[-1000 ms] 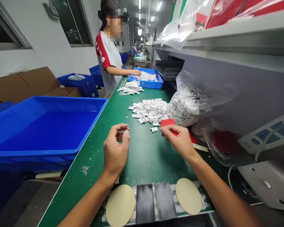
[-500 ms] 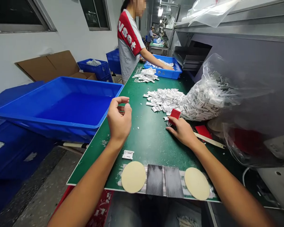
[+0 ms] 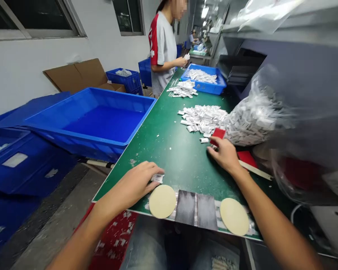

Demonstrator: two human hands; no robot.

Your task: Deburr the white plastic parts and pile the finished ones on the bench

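My left hand (image 3: 139,180) is low over the near left of the green table, its thumb and fingers closed about a small white plastic part (image 3: 158,178) lying beside the left cream disc (image 3: 162,201). The fingers cover some of that part. Farther right, my right hand (image 3: 224,153) pinches a flat red rectangular piece (image 3: 218,134) between thumb and fingers, at the near edge of a pile of white plastic parts (image 3: 204,118). A single white part (image 3: 204,140) lies just left of the red piece. What is under the right fingers is partly hidden.
Along the near edge lie two dark grey strips (image 3: 185,207) and a right cream disc (image 3: 234,216). A clear bag of white parts (image 3: 250,120) stands at right. A large blue bin (image 3: 124,142) adjoins the left edge. A co-worker (image 3: 165,45) stands beyond, near a blue tray (image 3: 208,88).
My left hand has come down and toward me, from the air onto the lone white part. My right hand still holds the red piece. The co-worker has lifted white parts from the tray.
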